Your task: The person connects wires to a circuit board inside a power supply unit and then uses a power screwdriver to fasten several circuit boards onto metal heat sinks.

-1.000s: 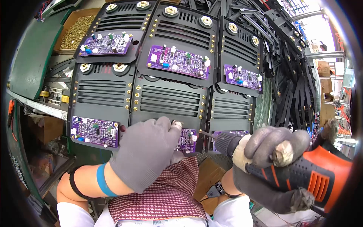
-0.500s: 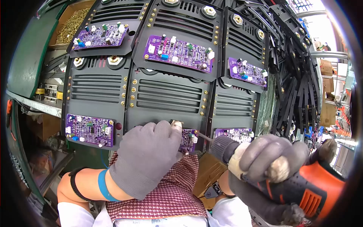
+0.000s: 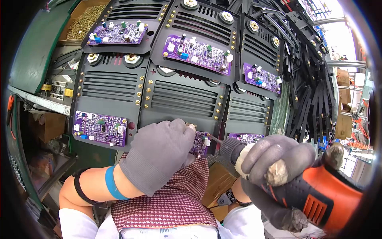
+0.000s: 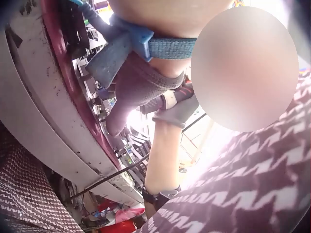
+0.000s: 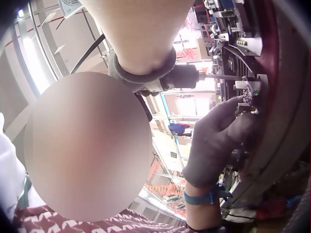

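In the head view, my gloved left hand (image 3: 161,153) grips a purple circuit board (image 3: 200,144) across its width on the front middle black metal panel (image 3: 181,93). The hand hides the board's left part; its index fingertip lies at the upper edge. My gloved right hand (image 3: 274,163) wraps round an orange and black power drill (image 3: 336,195), held nearly level. Its long thin bit (image 3: 215,139) points left, the tip right at the board's upper right corner. The right wrist view shows the bit (image 5: 223,77) reaching the board beside my left hand (image 5: 218,136).
More black panels with purple boards (image 3: 198,55) stand in two rows around. A carton of small brass parts (image 3: 84,24) sits at the back left. Black metal strips (image 3: 304,87) are heaped along the right. A cardboard box (image 3: 221,181) lies below the front edge.
The drill has come slightly left, its bit going from just beside the board to the board's corner. My left hand keeps its grip. The whole head view has shifted a little.
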The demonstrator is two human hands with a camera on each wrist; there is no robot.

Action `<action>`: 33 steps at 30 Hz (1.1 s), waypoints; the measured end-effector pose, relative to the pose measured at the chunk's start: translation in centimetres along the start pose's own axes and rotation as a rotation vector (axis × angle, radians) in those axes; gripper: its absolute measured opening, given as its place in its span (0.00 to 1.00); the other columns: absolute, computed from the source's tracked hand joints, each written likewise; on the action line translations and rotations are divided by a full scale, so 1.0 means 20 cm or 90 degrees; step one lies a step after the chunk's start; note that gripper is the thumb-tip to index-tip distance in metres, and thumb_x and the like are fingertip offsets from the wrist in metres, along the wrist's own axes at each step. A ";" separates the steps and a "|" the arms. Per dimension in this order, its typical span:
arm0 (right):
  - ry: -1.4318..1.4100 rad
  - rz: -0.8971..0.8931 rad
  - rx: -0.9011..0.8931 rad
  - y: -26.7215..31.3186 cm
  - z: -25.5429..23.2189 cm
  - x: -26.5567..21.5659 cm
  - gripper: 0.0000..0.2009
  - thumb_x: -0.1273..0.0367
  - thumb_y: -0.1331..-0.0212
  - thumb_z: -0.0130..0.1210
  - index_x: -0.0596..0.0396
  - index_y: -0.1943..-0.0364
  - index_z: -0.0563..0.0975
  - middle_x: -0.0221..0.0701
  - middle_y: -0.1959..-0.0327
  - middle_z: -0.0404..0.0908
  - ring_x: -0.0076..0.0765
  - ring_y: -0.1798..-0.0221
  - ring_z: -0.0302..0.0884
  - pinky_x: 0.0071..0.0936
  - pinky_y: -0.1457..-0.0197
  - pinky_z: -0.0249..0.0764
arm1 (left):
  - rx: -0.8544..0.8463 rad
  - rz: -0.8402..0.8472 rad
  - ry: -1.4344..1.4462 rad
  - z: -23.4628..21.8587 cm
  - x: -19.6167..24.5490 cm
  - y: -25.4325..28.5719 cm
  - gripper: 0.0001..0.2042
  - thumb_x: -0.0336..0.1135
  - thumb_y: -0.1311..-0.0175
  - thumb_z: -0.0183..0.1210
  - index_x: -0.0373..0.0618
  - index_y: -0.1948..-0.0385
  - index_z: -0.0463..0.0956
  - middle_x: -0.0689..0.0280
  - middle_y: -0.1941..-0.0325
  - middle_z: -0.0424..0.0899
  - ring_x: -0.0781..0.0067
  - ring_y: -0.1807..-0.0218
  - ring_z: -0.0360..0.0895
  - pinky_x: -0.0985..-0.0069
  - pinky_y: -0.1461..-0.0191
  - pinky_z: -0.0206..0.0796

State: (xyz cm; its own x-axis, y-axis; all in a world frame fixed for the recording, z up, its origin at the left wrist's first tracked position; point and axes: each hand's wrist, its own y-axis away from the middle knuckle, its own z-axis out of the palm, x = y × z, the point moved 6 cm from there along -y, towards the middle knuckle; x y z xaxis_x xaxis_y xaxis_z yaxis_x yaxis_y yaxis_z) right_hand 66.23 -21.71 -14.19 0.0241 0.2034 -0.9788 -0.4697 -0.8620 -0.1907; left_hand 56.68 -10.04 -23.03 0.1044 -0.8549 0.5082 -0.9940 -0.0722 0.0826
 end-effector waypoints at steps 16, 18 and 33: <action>-0.235 -0.316 0.038 -0.23 0.30 -0.10 0.22 0.65 0.53 0.69 0.60 0.64 0.66 0.28 0.81 0.69 0.20 0.86 0.65 0.15 0.85 0.66 | 0.065 -0.349 1.105 -0.15 -0.30 0.37 0.21 0.30 0.31 0.43 0.31 0.39 0.59 0.56 0.57 0.77 0.76 0.59 0.77 0.82 0.58 0.75; -0.245 -0.241 0.168 -0.22 0.33 -0.11 0.22 0.68 0.56 0.71 0.56 0.67 0.65 0.24 0.86 0.66 0.20 0.84 0.66 0.15 0.82 0.68 | 0.106 -0.373 1.104 -0.16 -0.31 0.40 0.18 0.35 0.31 0.49 0.35 0.43 0.64 0.57 0.60 0.79 0.76 0.64 0.78 0.82 0.63 0.74; -0.180 0.020 0.182 -0.17 0.43 -0.17 0.17 0.72 0.53 0.67 0.51 0.68 0.66 0.25 0.85 0.68 0.21 0.82 0.65 0.23 0.74 0.73 | -0.053 -0.376 1.256 -0.03 -0.27 0.46 0.19 0.52 0.31 0.50 0.42 0.60 0.72 0.71 0.76 0.74 0.88 0.80 0.64 0.89 0.81 0.54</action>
State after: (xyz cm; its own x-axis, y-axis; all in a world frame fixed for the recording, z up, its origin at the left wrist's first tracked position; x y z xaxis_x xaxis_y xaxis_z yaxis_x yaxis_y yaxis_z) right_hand 60.19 -15.43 -9.48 -0.2196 0.3330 -0.9170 -0.6933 -0.7146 -0.0935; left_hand 46.96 -5.73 -24.55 0.2874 0.8480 0.4454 -0.8359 -0.0049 0.5488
